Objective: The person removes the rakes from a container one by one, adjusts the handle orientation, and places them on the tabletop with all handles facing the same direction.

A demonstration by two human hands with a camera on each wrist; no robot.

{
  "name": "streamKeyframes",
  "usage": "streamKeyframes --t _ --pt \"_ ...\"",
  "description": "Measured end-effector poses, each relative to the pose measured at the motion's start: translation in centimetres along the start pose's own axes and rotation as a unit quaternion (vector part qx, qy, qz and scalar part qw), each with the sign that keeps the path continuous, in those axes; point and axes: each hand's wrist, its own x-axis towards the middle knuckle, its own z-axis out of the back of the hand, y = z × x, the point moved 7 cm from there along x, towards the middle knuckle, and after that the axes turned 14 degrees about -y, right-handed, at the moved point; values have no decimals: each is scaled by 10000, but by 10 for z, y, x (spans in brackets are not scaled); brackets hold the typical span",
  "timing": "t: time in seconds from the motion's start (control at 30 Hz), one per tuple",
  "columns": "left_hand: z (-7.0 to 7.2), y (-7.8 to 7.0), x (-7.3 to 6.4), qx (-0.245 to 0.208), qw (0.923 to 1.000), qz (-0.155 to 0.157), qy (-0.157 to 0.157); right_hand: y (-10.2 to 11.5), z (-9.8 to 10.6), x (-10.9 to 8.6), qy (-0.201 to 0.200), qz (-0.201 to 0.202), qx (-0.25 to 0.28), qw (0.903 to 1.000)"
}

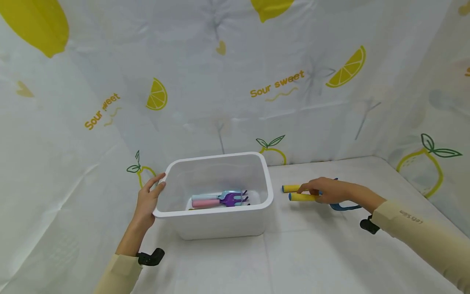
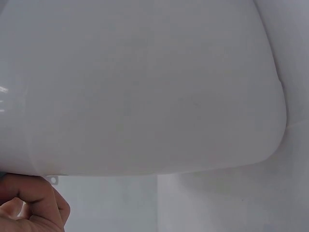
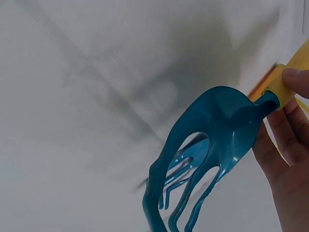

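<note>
My left hand (image 1: 147, 202) grips the left rim of a white plastic bin (image 1: 220, 224); curled fingers (image 2: 36, 193) show beside its wall in the left wrist view. Right of the bin, my right hand (image 1: 328, 190) holds a hand rake with a yellow handle (image 1: 302, 197) and a blue pronged head (image 3: 227, 116), tilted prongs-down in the right wrist view. A second yellow handle (image 1: 290, 188) lies just behind it, its end near my fingertips. Other blue prongs (image 3: 186, 164) show beyond the held rake's head.
Inside the bin lie a hand fork with a light blue handle (image 1: 205, 197) and one with a pink handle (image 1: 205, 203) and purple head (image 1: 232, 199). A lemon-printed cloth (image 1: 205, 130) hangs behind, and white sheeting (image 1: 220, 265) covers the surface.
</note>
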Motion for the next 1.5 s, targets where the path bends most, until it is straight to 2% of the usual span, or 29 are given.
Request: streamKeyframes --t 0.2,0.37,0.77,1.0,1.27,1.5 --pt "1 1 1 -85 9999 59 5 -6 -29 -1 110 -124 19 9999" --pt "2 1 2 -128 9999 53 -25 -8 -39 -3 74 -78 -36 9999" --pt "3 0 1 -181 9998 110 -54 -7 -41 -6 130 -139 -53 9998" --pt "2 -1 -1 -145 9998 69 -83 -5 -42 -6 81 -132 -155 9998" --pt "2 2 -2 -134 9998 157 -46 -10 -47 -6 55 -224 -289 9993" --pt "2 1 0 -191 9997 134 -49 -6 -45 -6 -70 -133 -333 9993"
